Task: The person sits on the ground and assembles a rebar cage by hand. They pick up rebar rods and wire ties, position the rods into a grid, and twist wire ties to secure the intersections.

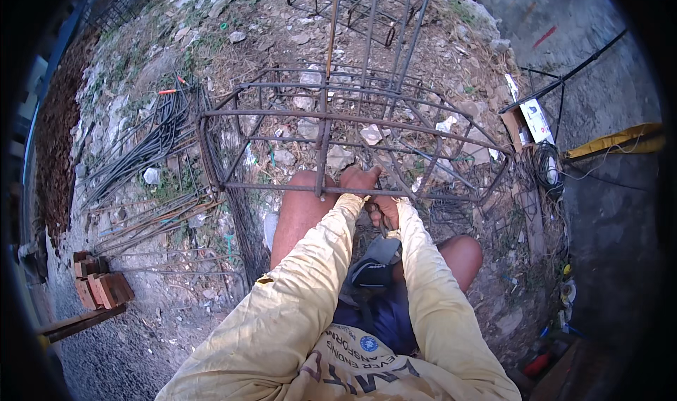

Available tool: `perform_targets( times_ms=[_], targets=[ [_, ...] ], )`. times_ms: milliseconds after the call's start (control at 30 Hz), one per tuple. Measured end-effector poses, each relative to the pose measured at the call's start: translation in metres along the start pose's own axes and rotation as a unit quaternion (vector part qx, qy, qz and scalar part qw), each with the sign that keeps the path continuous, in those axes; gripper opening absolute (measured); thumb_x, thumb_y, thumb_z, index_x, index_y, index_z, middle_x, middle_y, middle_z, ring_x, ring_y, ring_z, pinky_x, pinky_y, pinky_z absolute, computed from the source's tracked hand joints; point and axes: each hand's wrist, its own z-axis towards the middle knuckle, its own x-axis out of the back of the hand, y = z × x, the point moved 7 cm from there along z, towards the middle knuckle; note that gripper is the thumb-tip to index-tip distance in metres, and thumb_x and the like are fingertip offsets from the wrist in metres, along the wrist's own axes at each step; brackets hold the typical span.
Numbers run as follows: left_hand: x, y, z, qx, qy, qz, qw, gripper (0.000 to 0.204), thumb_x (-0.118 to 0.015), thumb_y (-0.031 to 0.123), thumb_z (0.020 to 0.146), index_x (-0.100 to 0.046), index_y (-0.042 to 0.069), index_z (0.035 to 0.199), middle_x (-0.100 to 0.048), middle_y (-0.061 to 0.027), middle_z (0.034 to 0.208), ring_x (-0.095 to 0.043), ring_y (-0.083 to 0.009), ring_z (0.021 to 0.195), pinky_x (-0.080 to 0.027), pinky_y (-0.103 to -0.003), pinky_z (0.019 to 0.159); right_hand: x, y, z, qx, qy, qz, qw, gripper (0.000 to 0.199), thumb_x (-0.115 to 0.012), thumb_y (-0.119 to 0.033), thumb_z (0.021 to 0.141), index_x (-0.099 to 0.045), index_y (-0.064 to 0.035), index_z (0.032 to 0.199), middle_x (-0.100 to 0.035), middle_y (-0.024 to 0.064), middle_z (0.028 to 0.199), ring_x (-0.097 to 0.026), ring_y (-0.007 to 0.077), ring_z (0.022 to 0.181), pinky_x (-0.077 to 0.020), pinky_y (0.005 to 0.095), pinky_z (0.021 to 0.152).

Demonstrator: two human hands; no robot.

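A cage of rusty steel reinforcing bars (282, 114) stands in front of me, tied into a wide, many-sided frame. Upright bars (330, 41) rise from its middle. My left hand (360, 178) is closed by the near lower bar, its fingers pressed together around something too small to make out. Just below and to the right, my right hand (385, 208) is also closed, with a dark, slim metal piece showing at its lower side; I cannot tell its kind. Both hands are inside the cage's near edge, almost touching each other.
Bundles of cut bars (159, 130) lie on the rubble at left, with red bricks (104, 288) nearer. At right are an open cardboard box (536, 121), a coil of black cable (549, 167) and a yellow strip (617, 140). My bent knees flank the work.
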Motion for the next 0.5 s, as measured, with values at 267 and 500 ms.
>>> perform_targets(
  times_ms=[267, 500],
  targets=[
    [0.0, 0.001, -0.019, 0.072, 0.05, -0.017, 0.996, 0.052, -0.05, 0.05, 0.09, -0.065, 0.004, 0.109, -0.066, -0.0235, 0.096, -0.062, -0.0405, 0.093, -0.049, -0.048, 0.085, -0.031, 0.034, -0.035, -0.075, 0.173, 0.064, 0.98, 0.032, -0.059, -0.031, 0.083, -0.063, -0.009, 0.106, -0.065, 0.019, 0.092, -0.063, 0.0391, 0.084, -0.0508, 0.0481, 0.072],
    [0.008, 0.01, -0.037, 0.088, 0.064, -0.085, 0.99, 0.054, -0.06, 0.046, 0.083, -0.059, -0.004, 0.104, -0.061, -0.0261, 0.11, -0.057, -0.041, 0.105, -0.047, -0.046, 0.09, -0.072, 0.046, -0.044, -0.177, 0.279, 0.02, 0.944, 0.035, -0.055, -0.037, 0.085, -0.064, -0.0094, 0.104, -0.066, 0.0179, 0.091, -0.063, 0.0375, 0.086, -0.0508, 0.0464, 0.073]
  ],
)
